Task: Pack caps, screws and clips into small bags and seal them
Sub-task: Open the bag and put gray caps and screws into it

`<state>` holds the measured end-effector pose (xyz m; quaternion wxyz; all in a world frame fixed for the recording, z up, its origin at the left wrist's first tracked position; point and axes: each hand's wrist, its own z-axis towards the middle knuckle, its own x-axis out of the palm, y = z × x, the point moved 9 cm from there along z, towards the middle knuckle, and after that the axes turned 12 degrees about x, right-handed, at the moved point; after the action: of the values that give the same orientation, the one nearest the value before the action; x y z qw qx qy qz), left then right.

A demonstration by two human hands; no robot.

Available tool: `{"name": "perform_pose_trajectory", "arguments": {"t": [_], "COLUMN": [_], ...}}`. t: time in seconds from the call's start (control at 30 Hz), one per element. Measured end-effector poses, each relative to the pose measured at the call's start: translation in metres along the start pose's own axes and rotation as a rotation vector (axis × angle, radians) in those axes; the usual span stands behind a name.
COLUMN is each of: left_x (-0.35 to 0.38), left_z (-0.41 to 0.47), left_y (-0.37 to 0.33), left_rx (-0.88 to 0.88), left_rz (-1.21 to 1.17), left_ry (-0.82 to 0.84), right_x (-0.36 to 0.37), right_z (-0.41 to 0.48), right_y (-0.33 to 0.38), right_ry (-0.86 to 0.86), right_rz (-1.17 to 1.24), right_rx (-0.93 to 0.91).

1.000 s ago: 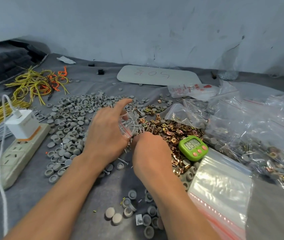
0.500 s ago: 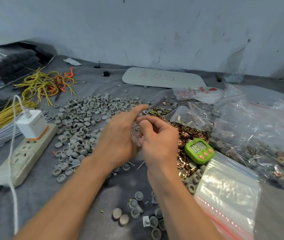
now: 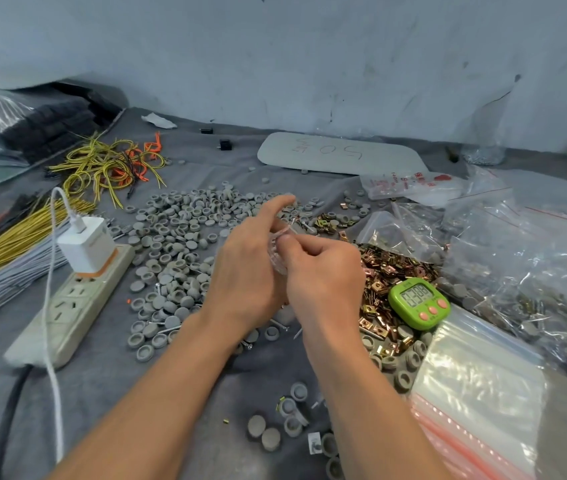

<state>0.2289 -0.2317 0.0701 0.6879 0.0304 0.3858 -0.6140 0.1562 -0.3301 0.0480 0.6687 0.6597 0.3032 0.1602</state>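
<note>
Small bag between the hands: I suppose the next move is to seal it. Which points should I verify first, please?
1. Both hands grip the bag: ok. The left hand and right hand pinch the small bag.
2. Contents complete: cannot tell, fingers cover most of it.
3. Mouth edges aligned: cannot tell, blurred.
4. Next bag ready: ok, the stack of empty bags lies to the right.
5. Parts in stock: ok, grey caps and clips are piled on the cloth.

This is a small hardware-packing workshop. Heaps of grey caps (image 3: 178, 237) and brass clips (image 3: 392, 271) lie on a cloth-covered table (image 3: 102, 393), beside wire bundles (image 3: 15, 237), zip bags (image 3: 476, 393) and a scuffed wall (image 3: 309, 64).
</note>
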Motion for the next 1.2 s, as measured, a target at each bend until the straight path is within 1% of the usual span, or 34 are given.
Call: {"name": "perform_pose_trajectory", "arguments": {"t": [0.03,0.1,0.13,0.17,0.2,0.3,0.33,0.4,0.47,0.57,0.73,0.83,0.93,1.07,1.2], "left_x": [-0.002,-0.004,-0.004,-0.004,-0.005,-0.004,-0.003,-0.004,-0.005,-0.004,-0.001,0.001,0.001,0.002,0.002], "left_z": [0.000,0.000,0.000,0.000,0.001,0.001,0.001,0.001,0.001,0.001,0.001,0.001,0.002,0.001,0.001], "left_y": [0.000,0.003,0.005,0.006,0.006,0.001,0.000,0.000,0.000,-0.001,0.001,0.001,0.002,0.001,0.003], "left_rx": [-0.007,-0.024,-0.033,-0.034,-0.026,0.039,0.057,0.062,0.057,0.061,0.050,0.054,0.040,0.042,0.026], "left_rz": [0.013,0.037,0.051,0.069,0.090,0.157,0.175,0.192,0.193,0.186,0.190,0.198,0.199,0.213,0.234], "left_ry": [-0.026,-0.066,-0.075,-0.083,-0.089,-0.081,-0.076,-0.079,-0.087,-0.089,-0.076,-0.064,-0.058,-0.044,-0.046], "right_x": [-0.005,-0.021,-0.028,-0.031,-0.029,-0.008,-0.001,0.011,0.017,0.016,0.006,-0.001,-0.013,-0.034,-0.039], "right_z": [-0.002,-0.002,-0.002,0.000,0.002,0.004,0.003,-0.002,-0.007,-0.010,-0.007,-0.002,0.006,0.008,0.009], "right_y": [0.002,0.002,0.000,-0.003,-0.004,-0.011,-0.013,-0.012,-0.010,-0.011,-0.016,-0.016,-0.014,-0.006,-0.010], "right_ry": [-0.043,-0.184,-0.242,-0.263,-0.242,-0.060,-0.004,0.078,0.123,0.148,0.149,0.104,0.023,-0.112,-0.149], "right_rz": [0.054,0.129,0.119,0.058,-0.056,-0.476,-0.606,-0.860,-0.963,-0.995,-0.918,-0.871,-0.690,-0.355,-0.271], "right_rx": [-0.010,0.000,0.029,0.065,0.095,0.126,0.114,0.027,-0.050,-0.055,0.012,0.033,0.053,0.054,0.097]}}
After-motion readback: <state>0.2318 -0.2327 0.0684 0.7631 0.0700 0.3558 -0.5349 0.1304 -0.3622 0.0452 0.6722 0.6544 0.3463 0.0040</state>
